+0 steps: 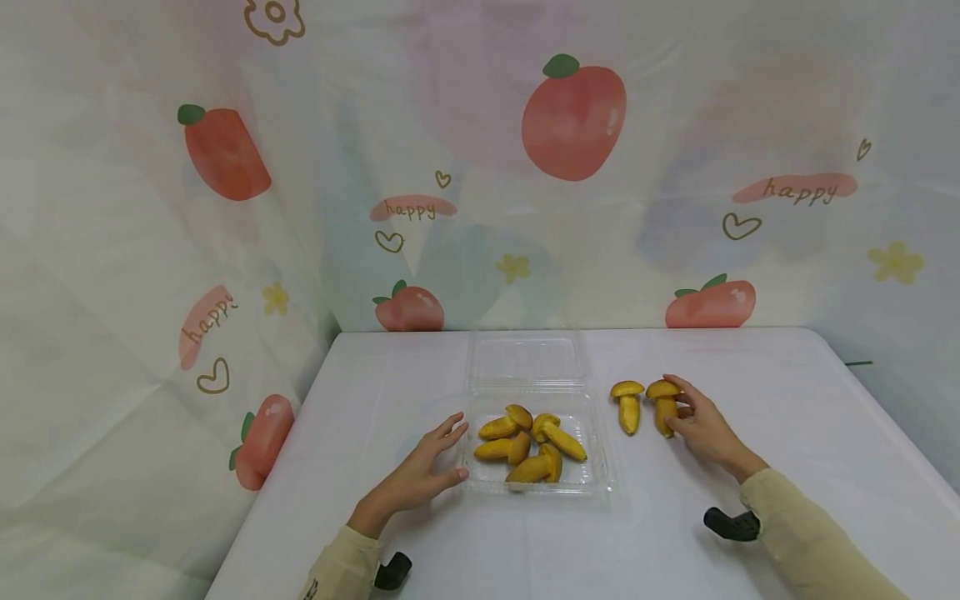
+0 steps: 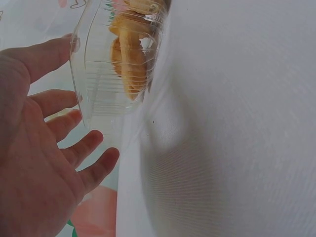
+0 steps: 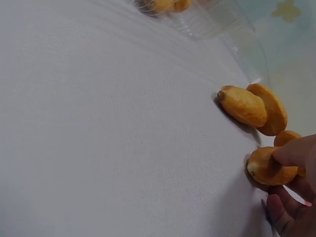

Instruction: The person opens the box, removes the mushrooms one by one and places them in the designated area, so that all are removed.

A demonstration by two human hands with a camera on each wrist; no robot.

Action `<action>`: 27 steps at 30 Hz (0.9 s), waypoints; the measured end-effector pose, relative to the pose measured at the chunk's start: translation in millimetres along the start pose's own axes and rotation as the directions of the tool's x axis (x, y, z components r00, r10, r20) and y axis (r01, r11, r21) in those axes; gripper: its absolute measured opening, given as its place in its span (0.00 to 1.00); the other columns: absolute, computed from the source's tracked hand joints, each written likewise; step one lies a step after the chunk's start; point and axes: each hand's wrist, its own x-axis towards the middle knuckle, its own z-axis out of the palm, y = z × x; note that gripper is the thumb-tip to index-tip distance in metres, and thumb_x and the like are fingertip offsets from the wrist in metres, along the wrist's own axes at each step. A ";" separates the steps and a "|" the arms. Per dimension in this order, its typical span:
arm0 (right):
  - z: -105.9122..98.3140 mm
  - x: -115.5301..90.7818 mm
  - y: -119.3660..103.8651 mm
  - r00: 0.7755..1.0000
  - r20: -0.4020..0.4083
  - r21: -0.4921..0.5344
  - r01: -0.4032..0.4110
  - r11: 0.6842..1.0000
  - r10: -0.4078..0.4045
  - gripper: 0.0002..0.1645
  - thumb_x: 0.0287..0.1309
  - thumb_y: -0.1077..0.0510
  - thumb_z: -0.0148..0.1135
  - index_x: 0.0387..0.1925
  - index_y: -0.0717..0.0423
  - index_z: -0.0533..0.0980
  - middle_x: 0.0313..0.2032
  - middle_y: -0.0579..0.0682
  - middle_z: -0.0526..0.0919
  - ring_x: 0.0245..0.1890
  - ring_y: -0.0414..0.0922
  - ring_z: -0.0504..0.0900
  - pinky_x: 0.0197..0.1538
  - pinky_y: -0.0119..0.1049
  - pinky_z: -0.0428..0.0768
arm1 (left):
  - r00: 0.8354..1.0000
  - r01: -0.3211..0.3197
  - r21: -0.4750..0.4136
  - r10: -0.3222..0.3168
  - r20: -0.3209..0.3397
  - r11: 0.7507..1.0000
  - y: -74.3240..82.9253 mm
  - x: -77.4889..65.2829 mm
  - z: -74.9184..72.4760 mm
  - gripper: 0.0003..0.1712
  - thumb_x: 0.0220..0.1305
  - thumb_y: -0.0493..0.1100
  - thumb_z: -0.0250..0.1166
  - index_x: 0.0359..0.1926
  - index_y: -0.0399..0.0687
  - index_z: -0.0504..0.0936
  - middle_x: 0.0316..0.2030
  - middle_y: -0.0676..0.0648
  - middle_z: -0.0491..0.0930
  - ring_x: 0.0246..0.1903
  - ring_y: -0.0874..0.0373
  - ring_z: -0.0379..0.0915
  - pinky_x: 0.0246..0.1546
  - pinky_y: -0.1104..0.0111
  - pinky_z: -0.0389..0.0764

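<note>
A clear plastic clamshell box [image 1: 592, 481] sits on the white table with several yellow-brown mushrooms [image 1: 533, 468] inside. My left hand [image 1: 417, 473] is at its left side, fingers spread and straight; in the left wrist view the thumb and a finger meet or nearly meet the box wall [image 2: 84, 74]. To the right of the box two mushrooms lie side by side, caps toward the far edge. My right hand [image 1: 705, 427] pinches the right one, a mushroom [image 3: 266, 168], between thumb and fingers by its stem. The other mushroom [image 1: 628, 411] lies just left of it, untouched.
The box's transparent lid [image 1: 528, 360] is folded back flat toward the table's far edge. A white tablecloth [image 1: 540, 542] covers the table. Printed cloth [image 1: 465, 108] hangs behind and on the left. Black wrist mounts [image 1: 732, 524] stick out beside both sleeves.
</note>
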 end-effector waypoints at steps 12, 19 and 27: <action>-1.4 0.1 0.1 0.999 0.017 -0.033 -0.038 0.999 0.039 0.44 0.66 0.68 0.59 0.77 0.68 0.50 0.64 0.76 0.67 0.55 0.68 0.76 0.48 0.40 0.83 | 1.000 0.004 0.007 -0.004 0.000 1.000 0.5 0.4 0.5 0.42 0.71 0.46 0.64 0.78 0.42 0.56 0.81 0.41 0.45 0.79 0.36 0.41 0.73 0.33 0.52; -2.0 -0.5 1.1 0.999 0.017 -0.063 -0.044 0.997 0.045 0.45 0.67 0.66 0.60 0.77 0.68 0.48 0.64 0.78 0.68 0.55 0.68 0.77 0.52 0.52 0.83 | 1.000 0.002 0.013 -0.002 0.001 1.000 1.6 1.0 0.0 0.42 0.71 0.46 0.64 0.78 0.41 0.56 0.81 0.41 0.45 0.79 0.36 0.42 0.73 0.33 0.52; -6.4 -4.5 -3.1 0.996 0.022 -0.094 -0.088 0.992 0.091 0.46 0.66 0.63 0.60 0.77 0.67 0.47 0.61 0.78 0.71 0.53 0.65 0.78 0.52 0.55 0.83 | 1.000 0.007 0.010 -0.007 -0.004 1.000 0.6 0.3 0.3 0.42 0.71 0.46 0.64 0.78 0.42 0.57 0.81 0.41 0.45 0.79 0.36 0.42 0.73 0.33 0.52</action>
